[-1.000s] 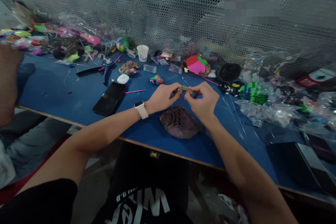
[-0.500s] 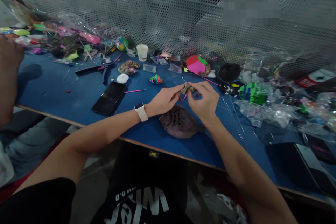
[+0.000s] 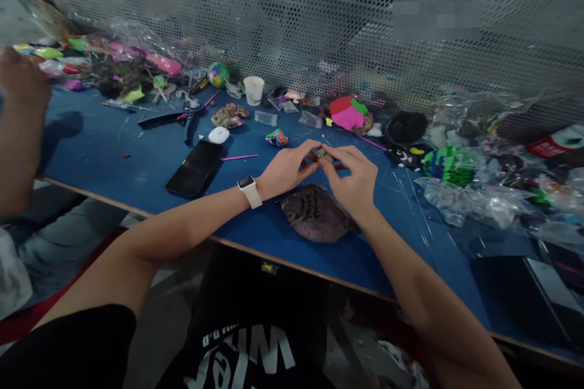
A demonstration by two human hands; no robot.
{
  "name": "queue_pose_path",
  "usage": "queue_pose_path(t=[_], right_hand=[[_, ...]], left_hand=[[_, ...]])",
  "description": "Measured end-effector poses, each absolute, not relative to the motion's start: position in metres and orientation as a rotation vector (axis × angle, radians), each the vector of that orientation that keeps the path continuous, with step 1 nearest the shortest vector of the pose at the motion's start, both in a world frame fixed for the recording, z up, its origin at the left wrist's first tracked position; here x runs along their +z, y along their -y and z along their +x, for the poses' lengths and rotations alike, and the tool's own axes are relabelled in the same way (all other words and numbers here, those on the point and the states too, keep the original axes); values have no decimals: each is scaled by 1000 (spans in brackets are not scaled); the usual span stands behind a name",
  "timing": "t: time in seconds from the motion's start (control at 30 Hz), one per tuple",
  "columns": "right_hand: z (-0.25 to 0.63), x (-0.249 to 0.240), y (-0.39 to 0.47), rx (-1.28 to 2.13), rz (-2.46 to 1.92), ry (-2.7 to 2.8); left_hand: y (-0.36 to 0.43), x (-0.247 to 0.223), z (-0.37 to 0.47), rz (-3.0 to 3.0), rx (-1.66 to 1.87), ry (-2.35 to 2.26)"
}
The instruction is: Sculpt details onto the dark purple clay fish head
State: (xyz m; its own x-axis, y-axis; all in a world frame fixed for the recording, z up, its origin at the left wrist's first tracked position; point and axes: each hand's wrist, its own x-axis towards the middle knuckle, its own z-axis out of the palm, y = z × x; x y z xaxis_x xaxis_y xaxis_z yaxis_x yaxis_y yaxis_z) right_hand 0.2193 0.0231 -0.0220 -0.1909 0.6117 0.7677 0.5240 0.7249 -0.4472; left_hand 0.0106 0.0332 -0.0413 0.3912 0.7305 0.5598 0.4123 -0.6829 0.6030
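Observation:
A small greenish, mottled lump of clay (image 3: 325, 155) is pinched between the fingertips of both hands above the blue table (image 3: 255, 219). My left hand (image 3: 289, 168) holds it from the left, its wrist wearing a watch with a pale strap (image 3: 250, 192). From the right, my right hand (image 3: 353, 179) grips the same lump with thumb and fingers. Just below the hands lies a dark brown clay piece (image 3: 314, 214) shaped like a fish, with ridges on its surface. Part of its right end is hidden by my right wrist.
Left of my hands lie a black phone (image 3: 195, 169), a white case (image 3: 219, 135), a pink stick (image 3: 239, 157) and dark pliers (image 3: 188, 117). A paper cup (image 3: 253, 90) stands near the mesh. Another person's hand (image 3: 22, 82) is at far left. Plastic bags (image 3: 483, 200) lie right.
The pink stick seen under the lump between my fingers no longer shows. My fingers have closed further around the lump. The whole view has shifted slightly.

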Motion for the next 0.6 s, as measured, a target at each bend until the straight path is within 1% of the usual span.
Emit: queue_pose_path(t=[0.17,0.37,0.47,0.6], right_hand=[[219,-21,-25,368,-887,1721],[221,-26,-32,652,-960,1607],[222,-24,-33,594,-959,1620],[226,-18,-32,315,-970,1757]], left_hand=[[-36,-41,15,2341,1266,-983],[-35,-38,16,2383,1229,-1005],[-32,-35,16,2392,1200,-1055],[-30,-31,16,2402,1156,-1051]])
